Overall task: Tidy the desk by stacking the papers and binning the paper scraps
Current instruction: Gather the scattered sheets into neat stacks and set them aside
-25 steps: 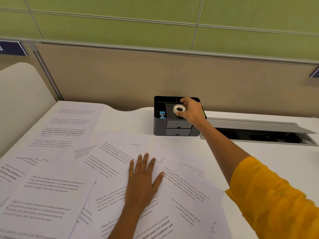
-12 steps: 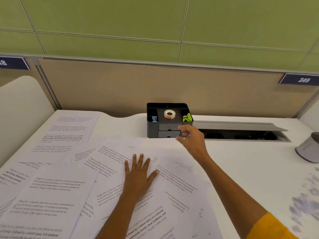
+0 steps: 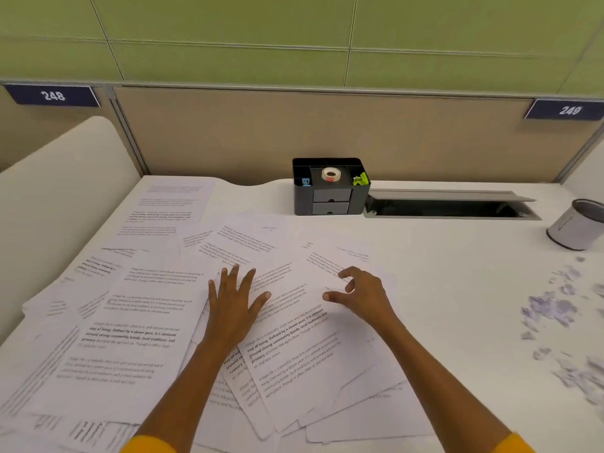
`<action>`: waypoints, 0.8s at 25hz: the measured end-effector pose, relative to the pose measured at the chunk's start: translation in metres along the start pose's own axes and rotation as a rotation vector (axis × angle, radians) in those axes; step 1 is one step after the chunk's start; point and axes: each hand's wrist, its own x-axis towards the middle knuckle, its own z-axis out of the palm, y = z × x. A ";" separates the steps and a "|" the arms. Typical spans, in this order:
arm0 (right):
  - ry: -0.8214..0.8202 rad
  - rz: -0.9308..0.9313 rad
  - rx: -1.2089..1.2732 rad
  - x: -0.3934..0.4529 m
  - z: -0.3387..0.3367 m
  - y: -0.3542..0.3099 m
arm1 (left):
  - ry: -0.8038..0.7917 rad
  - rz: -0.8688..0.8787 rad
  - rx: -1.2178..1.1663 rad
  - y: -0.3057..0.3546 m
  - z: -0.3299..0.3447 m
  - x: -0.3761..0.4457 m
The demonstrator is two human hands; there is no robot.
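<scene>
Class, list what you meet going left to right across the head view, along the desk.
Scattered papers → left hand → right hand → paper scraps

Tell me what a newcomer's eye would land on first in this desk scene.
First, the printed papers fanned untidily over the left and middle of the white desk, with the left hand flat on them and the right hand over them, fingers loosely curled. Next, the paper scraps scattered at the right, near a small grey bin.
</scene>
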 end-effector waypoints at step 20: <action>0.294 0.130 0.510 -0.097 -0.002 0.041 | 0.119 -0.272 -0.618 0.011 -0.035 -0.097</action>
